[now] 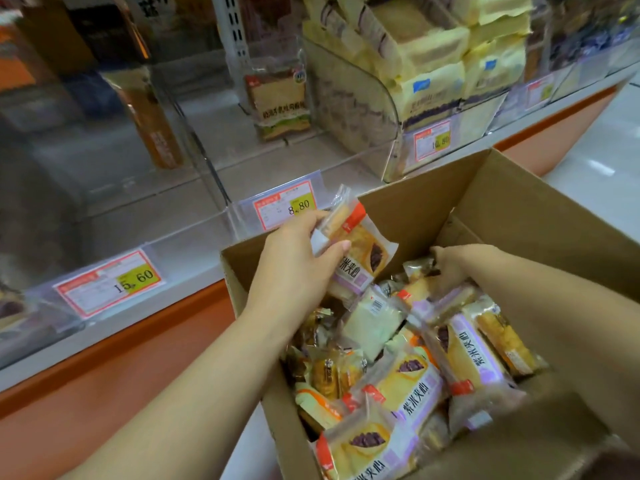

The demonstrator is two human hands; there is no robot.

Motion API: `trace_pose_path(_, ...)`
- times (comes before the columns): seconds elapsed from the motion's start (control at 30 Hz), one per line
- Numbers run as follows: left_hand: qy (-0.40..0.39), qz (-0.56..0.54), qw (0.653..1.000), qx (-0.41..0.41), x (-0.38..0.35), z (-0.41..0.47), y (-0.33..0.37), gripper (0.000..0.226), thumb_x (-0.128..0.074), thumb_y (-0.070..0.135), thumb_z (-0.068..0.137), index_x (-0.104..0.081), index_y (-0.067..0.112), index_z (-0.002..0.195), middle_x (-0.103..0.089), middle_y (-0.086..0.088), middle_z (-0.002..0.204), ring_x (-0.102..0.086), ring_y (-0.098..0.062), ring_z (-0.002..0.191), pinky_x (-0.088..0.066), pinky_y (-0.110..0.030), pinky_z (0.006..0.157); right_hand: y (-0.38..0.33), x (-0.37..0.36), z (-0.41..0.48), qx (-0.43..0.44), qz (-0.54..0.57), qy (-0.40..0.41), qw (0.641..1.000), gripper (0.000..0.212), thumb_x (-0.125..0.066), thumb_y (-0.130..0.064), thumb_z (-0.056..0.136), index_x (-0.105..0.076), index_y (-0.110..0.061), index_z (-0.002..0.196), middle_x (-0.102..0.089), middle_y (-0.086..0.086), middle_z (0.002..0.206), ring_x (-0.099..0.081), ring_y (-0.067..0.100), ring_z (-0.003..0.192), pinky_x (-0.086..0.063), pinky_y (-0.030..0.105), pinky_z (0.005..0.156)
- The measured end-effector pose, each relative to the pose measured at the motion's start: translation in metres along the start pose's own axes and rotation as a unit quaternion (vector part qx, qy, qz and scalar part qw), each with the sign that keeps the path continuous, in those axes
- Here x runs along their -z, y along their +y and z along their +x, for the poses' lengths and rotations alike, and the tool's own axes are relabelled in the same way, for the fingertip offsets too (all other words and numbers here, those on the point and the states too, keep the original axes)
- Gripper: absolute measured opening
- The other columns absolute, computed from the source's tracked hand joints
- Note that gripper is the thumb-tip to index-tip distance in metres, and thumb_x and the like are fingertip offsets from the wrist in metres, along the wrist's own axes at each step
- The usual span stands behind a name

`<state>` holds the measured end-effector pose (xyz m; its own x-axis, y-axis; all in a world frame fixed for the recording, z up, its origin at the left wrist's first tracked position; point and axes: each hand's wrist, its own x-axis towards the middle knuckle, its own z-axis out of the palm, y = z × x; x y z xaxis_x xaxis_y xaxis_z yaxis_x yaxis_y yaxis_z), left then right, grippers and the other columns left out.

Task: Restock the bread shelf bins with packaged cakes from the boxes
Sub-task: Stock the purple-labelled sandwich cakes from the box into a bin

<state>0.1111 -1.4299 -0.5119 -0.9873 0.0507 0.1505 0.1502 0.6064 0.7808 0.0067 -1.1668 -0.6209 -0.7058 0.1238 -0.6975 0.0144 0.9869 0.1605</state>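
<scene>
At centre frame, the left hand (298, 261) grips the held packets (360, 237), with the thumb on the near face and the fingers curled over the far edge. The held packets are raised above the far left corner of the cardboard box (519, 209), just in front of the 8.80 price tag (285, 206).

At centre right, the right hand (453, 265) reaches down into the cardboard box. Its fingertips are buried among the packaged cakes (412, 379), so it cannot be determined whether they clamp a packet.

The packaged cakes lie loose and overlapping across the box interior, from centre to lower right.

Beyond the box, at upper centre, the middle bin (214, 157) has clear walls and contains one upright bread pack (280, 105). At upper right, the right bin (360, 109) is stacked with yellow packs (433, 60) above a 10.80 price tag (433, 140). At left, a 15.60 price tag (110, 282) sits above the orange shelf base (104, 372).
</scene>
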Motion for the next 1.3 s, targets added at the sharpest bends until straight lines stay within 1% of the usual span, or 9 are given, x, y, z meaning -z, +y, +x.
trace_pose_path(0.1,-0.007,-0.005,1.000,-0.005,0.000,0.000,0.000,0.015,-0.066,0.027,0.088,-0.059,0.033,0.100,-0.063,0.015,0.094,-0.057,-0.002,0.091,-0.046,-0.022,0.077,-0.005,-0.005,-0.001,0.024,0.038,-0.018,0.999,0.127,-0.083,-0.049,0.064,0.000,-0.013,0.153,-0.027,0.006,0.156,-0.043,0.028,0.132,-0.044,0.037,0.103)
trace_pose_path(0.27,-0.003,0.007,1.000,-0.004,0.000,-0.003,-0.002,0.015,-0.067,0.027,0.087,-0.059,0.032,0.099,-0.063,0.014,0.094,-0.057,-0.005,0.091,-0.046,-0.026,0.078,-0.019,-0.007,-0.014,0.082,-0.011,-0.016,0.996,0.067,-0.083,-0.043,0.064,-0.064,-0.012,0.119,-0.066,0.000,0.108,-0.064,0.019,0.095,-0.055,0.031,0.081)
trace_pose_path(0.4,0.012,0.027,1.000,0.001,0.002,-0.003,-0.002,0.014,-0.065,0.029,0.088,-0.058,0.030,0.100,-0.061,0.011,0.094,-0.056,-0.009,0.092,-0.041,-0.027,0.076,-0.025,0.009,-0.042,0.126,-0.048,0.012,0.991,0.047,-0.076,-0.030,0.076,-0.063,-0.008,0.114,-0.064,0.003,0.098,-0.060,0.019,0.076,-0.049,0.030,0.064)
trace_pose_path(0.5,0.034,0.010,0.999,-0.007,0.008,-0.008,0.003,0.013,-0.063,0.029,0.089,-0.056,0.029,0.100,-0.060,0.012,0.094,-0.056,-0.009,0.091,-0.041,-0.026,0.076,-0.021,0.027,-0.082,0.173,-0.043,0.077,0.981,0.023,-0.075,-0.027,0.078,-0.058,-0.018,0.091,-0.058,0.001,0.090,-0.051,0.018,0.079,-0.045,0.030,0.067)
trace_pose_path(0.73,0.090,-0.115,0.989,-0.001,0.050,-0.033,0.016,0.020,-0.060,0.013,0.090,-0.054,0.031,0.085,-0.060,0.016,0.083,-0.052,0.018,0.073,-0.038,-0.003,0.064,-0.003,0.064,-0.217,0.290,0.134,0.212,0.923,0.027,-0.081,-0.031,0.072,-0.057,-0.028,0.084,-0.059,-0.011,0.073,-0.056,0.002,0.059,-0.045,0.019,0.057)
trace_pose_path(0.87,0.124,-0.195,0.973,0.006,0.081,-0.050,0.023,0.013,-0.061,0.014,0.091,-0.059,0.027,0.091,-0.065,0.011,0.087,-0.060,0.004,0.080,-0.045,-0.010,0.069,-0.021,0.071,-0.271,0.333,0.202,0.246,0.887,0.027,-0.080,-0.032,0.072,-0.058,-0.026,0.088,-0.062,-0.022,0.066,-0.056,-0.002,0.057,-0.042,0.016,0.056)
trace_pose_path(0.97,0.118,-0.261,0.958,0.031,0.101,-0.061,0.022,0.009,-0.060,0.018,0.092,-0.062,0.026,0.094,-0.071,0.002,0.092,-0.068,-0.016,0.089,-0.055,-0.040,0.082,-0.044,0.073,-0.294,0.354,0.268,0.259,0.858,0.027,-0.078,-0.039,0.071,-0.060,-0.031,0.090,-0.069,-0.008,0.091,-0.063,0.006,0.068,-0.053,0.034,0.070)
trace_pose_path(1.03,0.108,-0.308,0.944,0.050,0.119,-0.072,0.022,0.009,-0.058,0.019,0.094,-0.063,0.022,0.099,-0.072,-0.004,0.099,-0.069,-0.024,0.094,-0.054,-0.051,0.085,-0.067,0.073,-0.305,0.366,0.314,0.283,0.829,0.027,-0.077,-0.037,0.073,-0.061,-0.029,0.093,-0.067,-0.007,0.094,-0.063,0.002,0.075,-0.052,0.027,0.073)
trace_pose_path(1.3,0.152,-0.406,0.898,0.073,0.193,-0.107,0.002,0.023,-0.045,0.027,0.100,-0.062,0.014,0.091,-0.073,-0.004,0.083,-0.068,-0.019,0.076,-0.050,-0.032,0.065,-0.180,0.086,-0.327,0.436,0.472,0.226,0.733,0.027,-0.075,-0.025,0.077,-0.058,-0.018,0.097,-0.070,0.006,0.092,-0.069,0.023,0.085,-0.055,0.041,0.076)
